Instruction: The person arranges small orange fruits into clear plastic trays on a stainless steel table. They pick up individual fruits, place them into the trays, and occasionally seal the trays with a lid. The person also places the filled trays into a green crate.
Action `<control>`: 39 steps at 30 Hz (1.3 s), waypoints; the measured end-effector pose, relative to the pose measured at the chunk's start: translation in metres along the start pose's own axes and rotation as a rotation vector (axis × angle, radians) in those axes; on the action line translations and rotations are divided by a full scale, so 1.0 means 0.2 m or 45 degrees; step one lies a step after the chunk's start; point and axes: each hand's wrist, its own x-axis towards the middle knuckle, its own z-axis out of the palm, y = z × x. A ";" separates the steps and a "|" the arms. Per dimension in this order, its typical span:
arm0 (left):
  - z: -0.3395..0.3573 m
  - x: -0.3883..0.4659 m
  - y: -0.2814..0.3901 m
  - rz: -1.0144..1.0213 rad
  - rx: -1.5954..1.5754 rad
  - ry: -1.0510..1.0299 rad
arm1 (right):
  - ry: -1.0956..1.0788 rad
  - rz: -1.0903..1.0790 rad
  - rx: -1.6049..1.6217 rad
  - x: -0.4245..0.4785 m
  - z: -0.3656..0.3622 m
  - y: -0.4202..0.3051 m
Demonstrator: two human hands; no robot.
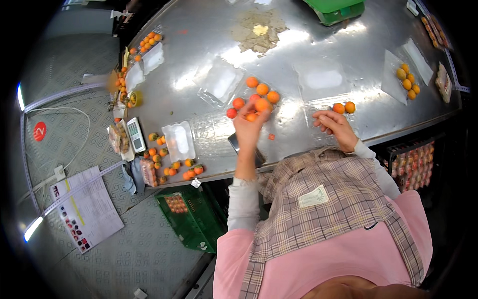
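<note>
My left hand [249, 123] has its thumb and fingers closed around an orange, round fruit [263, 104] above a loose group of similar fruits [262, 89] on the metal table [283, 74]. To the right, my right hand [334, 125] holds nothing and hovers over an open clear plastic clamshell [321, 136], its fingers slightly curled and apart. Two orange fruits [344, 108] lie just beyond it. A dark flat device [257, 156] lies partly hidden beneath my left forearm. Between the hands is a small orange square [272, 136].
Clear clamshells with white pads [220, 84] lie farther back. Small persimmons [171, 170], a calculator [136, 134] and packed fruit [119, 138] are at the left. A green crate [186, 216] stands below the table edge; a green container [336, 11] sits at the back.
</note>
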 end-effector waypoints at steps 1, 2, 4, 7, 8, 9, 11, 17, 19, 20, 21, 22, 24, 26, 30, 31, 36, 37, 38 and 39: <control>-0.10 0.11 -0.01 0.092 0.128 0.009 | 0.019 0.006 0.022 0.01 -0.01 0.01; -0.18 0.21 -0.03 0.116 0.358 0.071 | 0.052 0.002 0.015 0.01 -0.01 -0.01; -0.25 0.37 -0.07 0.133 0.684 0.096 | 0.058 -0.010 0.022 0.02 -0.03 -0.02; -0.24 0.50 -0.08 0.163 0.964 -0.017 | 0.086 -0.024 0.037 0.04 -0.04 -0.05; -0.22 0.51 -0.09 0.201 1.056 -0.048 | 0.094 -0.028 0.040 0.04 -0.04 -0.05; -0.19 0.54 -0.09 0.247 1.147 -0.085 | 0.111 -0.037 0.044 0.05 -0.05 -0.06; -0.18 0.57 -0.08 0.239 1.176 -0.113 | 0.131 -0.052 0.075 0.04 -0.08 -0.06; -0.21 0.57 -0.05 0.004 0.678 -0.071 | 0.185 -0.067 0.100 0.04 -0.13 -0.02; -0.16 0.47 -0.02 -0.231 -0.126 0.032 | 0.198 -0.067 0.092 0.04 -0.13 -0.02; -0.12 0.40 -0.01 -0.317 -0.509 -0.097 | 0.205 -0.059 0.080 0.03 -0.11 -0.02; -0.08 0.32 -0.01 -0.401 -0.895 -0.219 | 0.204 -0.050 0.064 0.03 -0.10 -0.04; -0.03 0.24 0.00 -0.490 -1.286 -0.350 | 0.185 -0.064 0.057 0.03 -0.08 -0.04; 0.12 0.08 0.02 -0.482 -1.300 -0.446 | 0.149 -0.089 0.039 0.03 -0.04 -0.05; 0.22 -0.04 0.04 -0.438 -1.230 -0.538 | 0.132 -0.119 0.012 0.00 0.00 -0.09; 0.36 -0.23 0.11 0.005 -0.593 -0.555 | 0.101 -0.243 0.017 -0.04 0.02 -0.14; 0.38 -0.25 0.12 0.100 -0.513 -0.552 | 0.098 -0.287 0.034 -0.05 0.02 -0.14; 0.47 -0.36 0.17 0.613 0.190 -0.472 | 0.033 -0.352 -0.271 -0.11 0.04 -0.17; 0.48 -0.37 0.17 0.737 0.393 -0.450 | 0.063 -0.387 -0.377 -0.12 0.06 -0.17; 0.50 -0.38 0.13 0.752 0.421 -0.453 | 0.095 -0.421 -0.483 -0.14 0.07 -0.17; 0.51 -0.39 0.10 0.739 0.425 -0.456 | 0.101 -0.424 -0.497 -0.15 0.05 -0.15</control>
